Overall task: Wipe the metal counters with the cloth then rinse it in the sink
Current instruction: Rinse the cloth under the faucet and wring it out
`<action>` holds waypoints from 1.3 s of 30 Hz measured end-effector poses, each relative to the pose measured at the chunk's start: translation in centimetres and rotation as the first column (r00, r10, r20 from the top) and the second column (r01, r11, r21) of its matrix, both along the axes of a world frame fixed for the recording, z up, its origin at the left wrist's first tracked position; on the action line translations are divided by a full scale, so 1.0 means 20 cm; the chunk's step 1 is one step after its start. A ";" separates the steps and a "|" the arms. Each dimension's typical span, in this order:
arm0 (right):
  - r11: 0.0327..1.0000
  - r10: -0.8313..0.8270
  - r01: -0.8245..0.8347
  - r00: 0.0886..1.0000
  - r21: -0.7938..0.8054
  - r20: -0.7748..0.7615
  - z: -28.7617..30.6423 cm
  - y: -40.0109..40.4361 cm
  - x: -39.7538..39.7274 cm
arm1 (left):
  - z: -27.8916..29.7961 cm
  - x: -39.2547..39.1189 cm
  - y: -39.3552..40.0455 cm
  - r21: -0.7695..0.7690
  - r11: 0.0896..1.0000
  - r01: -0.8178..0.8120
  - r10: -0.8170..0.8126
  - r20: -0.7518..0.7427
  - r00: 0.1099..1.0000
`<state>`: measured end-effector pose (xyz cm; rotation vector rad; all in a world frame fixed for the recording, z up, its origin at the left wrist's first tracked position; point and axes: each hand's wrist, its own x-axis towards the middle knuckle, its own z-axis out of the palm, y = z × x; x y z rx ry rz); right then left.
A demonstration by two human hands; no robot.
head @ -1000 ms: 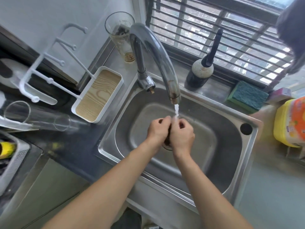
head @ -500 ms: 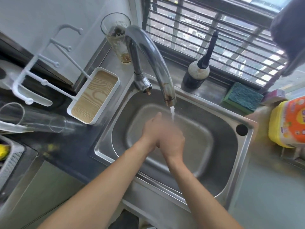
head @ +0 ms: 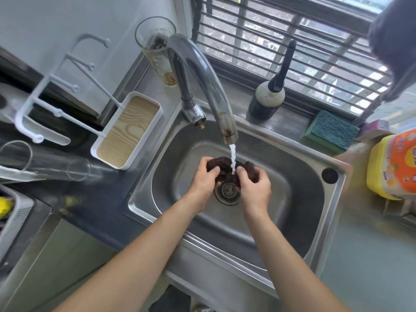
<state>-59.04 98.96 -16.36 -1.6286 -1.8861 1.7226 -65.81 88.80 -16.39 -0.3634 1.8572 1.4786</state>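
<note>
A dark brown wet cloth (head: 225, 164) is bunched between both hands over the steel sink (head: 297, 199), just above the drain strainer (head: 227, 190). My left hand (head: 203, 179) grips its left end and my right hand (head: 255, 188) grips its right end. Water runs from the curved chrome tap (head: 202, 79) in a white stream (head: 233, 157) onto the middle of the cloth. Part of the cloth is hidden behind my fingers.
A white rack with a wood-pattern tray (head: 128, 129) and a lying glass (head: 45, 162) stand left of the sink. Behind it are a tall glass (head: 157, 50), a dark bottle (head: 266, 100), a green sponge (head: 331, 131) and a yellow detergent tub (head: 394, 165) at right.
My hands were pressed together rubbing the cloth under the stream; now they have drawn apart, spreading the cloth so it shows between them. The view has shifted slightly.
</note>
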 end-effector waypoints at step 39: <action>0.992 0.072 -0.065 0.996 -0.106 0.062 -0.03 0.05 0.00 | -0.05 0.01 -0.09 -0.056 0.991 0.120 -0.126 -0.126 0.984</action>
